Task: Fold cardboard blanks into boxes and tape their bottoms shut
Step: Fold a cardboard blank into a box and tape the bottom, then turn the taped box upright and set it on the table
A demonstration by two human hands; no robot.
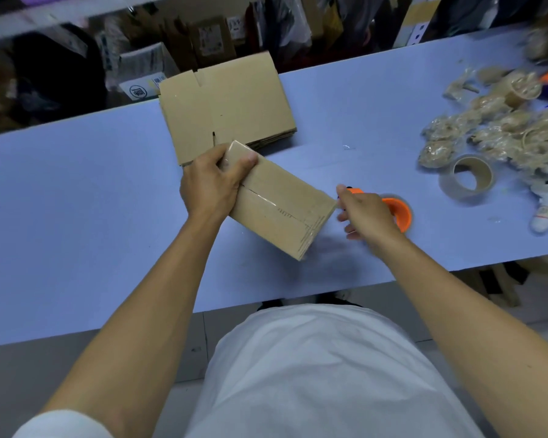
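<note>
head view: one frame, motion blur on the right side
left hand point(210, 184): grips the far-left end of the folded box, thumb across the top face, fingers curled round the end
folded box point(279, 200): small cardboard carton, lies tilted on the table, bottom up, centre seam covered by a strip of clear tape running its length and over the near-right end
right hand point(366, 213): at the box's near-right corner, fingers curled round an orange tape dispenser; blurred, so exact finger placement is not readable
orange tape dispenser point(399, 211): round orange body shows behind the right hand, its front tip beside the box corner; contact with the box cannot be told
flat blanks point(225, 105): stack of unfolded cardboard blanks, just behind the box at the table's far edge, near edge partly under the left hand
table point(76, 200): pale blue top, the box is at its middle
spare tape roll point(467, 180): clear tape on a brown core, lies well right of the box
tape scraps point(500, 121): heap of crumpled used tape and empty cores, far right
white shirt point(314, 374): wearer's torso, bottom of frame
</note>
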